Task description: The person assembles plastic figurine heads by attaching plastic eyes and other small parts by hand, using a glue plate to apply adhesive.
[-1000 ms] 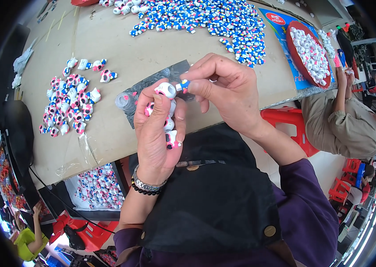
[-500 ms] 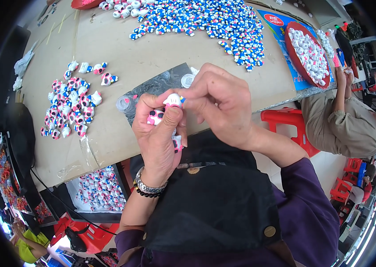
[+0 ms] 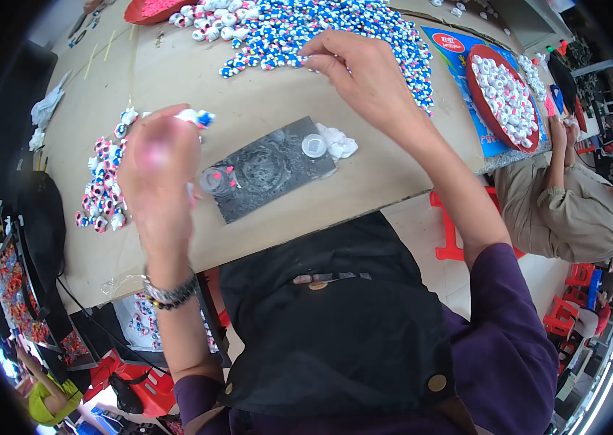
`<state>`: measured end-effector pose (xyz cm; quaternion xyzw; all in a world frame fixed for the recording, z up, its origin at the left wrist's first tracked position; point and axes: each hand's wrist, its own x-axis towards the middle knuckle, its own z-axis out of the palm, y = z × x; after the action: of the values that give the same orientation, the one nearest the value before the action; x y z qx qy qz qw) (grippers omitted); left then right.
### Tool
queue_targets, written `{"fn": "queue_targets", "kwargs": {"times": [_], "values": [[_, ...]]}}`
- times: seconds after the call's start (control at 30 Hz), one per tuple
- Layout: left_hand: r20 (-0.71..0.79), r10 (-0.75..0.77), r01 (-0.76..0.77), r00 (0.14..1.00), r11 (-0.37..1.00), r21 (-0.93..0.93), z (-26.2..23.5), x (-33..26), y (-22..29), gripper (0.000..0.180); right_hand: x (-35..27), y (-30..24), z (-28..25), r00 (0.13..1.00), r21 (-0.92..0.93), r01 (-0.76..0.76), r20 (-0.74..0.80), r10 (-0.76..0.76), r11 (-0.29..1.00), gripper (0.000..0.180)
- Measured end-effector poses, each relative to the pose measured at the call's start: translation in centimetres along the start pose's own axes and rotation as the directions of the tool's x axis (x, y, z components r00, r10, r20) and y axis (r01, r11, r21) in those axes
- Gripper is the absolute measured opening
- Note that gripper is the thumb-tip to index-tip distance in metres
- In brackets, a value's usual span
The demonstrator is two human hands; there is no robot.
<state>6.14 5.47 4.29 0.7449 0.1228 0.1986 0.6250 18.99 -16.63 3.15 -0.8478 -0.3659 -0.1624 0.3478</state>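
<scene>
The left hand (image 3: pixel 158 163) is lifted over the worktop (image 3: pixel 393 170). Its grip is closed around a small toy piece (image 3: pixel 196 116), white with a blue and pink end. The piece pokes out past the fingertips, at the top of the hand. Just beside this hand lies a little pile of finished pieces (image 3: pixel 103 181).

The right hand (image 3: pixel 364 72) is stretched far out to the big heap of blue and white pieces (image 3: pixel 321 29). Its fingertips (image 3: pixel 314 54) pinch together right at the edge of the heap. I cannot tell if the grip has a piece in it.

Between the two hands lies a dark flat mat (image 3: pixel 270 167) with two small clear cups (image 3: pixel 314 145) on it.
</scene>
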Motion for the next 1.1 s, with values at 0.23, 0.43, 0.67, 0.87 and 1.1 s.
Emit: {"fn": "queue_targets", "kwargs": {"times": [0.23, 0.43, 0.67, 0.87, 1.1], "values": [[0.112, 0.108, -0.153, 0.988, 0.795, 0.586, -4.6, 7.3, -3.2, 0.024, 0.3, 3.6, 4.5, 0.988, -0.456, 0.050, 0.151, 0.022, 0.888, 0.006], [0.040, 0.112, -0.115, 0.993, 0.828, 0.548, -5.9, 8.1, -3.8, 0.025, -0.4, 4.2, 3.5, 0.996, -0.160, 0.008, 0.087, 0.006, 0.987, 0.018], [0.405, -0.280, 0.492, 0.870, 0.492, -0.718, -4.2, 1.9, -0.2, 0.033, -2.4, 0.8, -1.0, 0.824, 0.557, -0.565, 0.358, 0.439, 0.609, 0.013], [0.729, -0.227, 0.751, 0.646, 0.015, -0.660, 0.4, -4.1, 0.5, 0.030, -4.6, -1.5, -1.6, 0.812, 0.598, -0.582, 0.395, 0.429, 0.551, 0.009], [0.759, -0.191, 0.755, 0.622, -0.111, -0.646, 2.9, -6.7, -2.1, 0.039, -5.7, -2.4, -0.8, 0.984, 0.202, -0.018, 0.177, -0.018, 0.979, 0.011]]}}
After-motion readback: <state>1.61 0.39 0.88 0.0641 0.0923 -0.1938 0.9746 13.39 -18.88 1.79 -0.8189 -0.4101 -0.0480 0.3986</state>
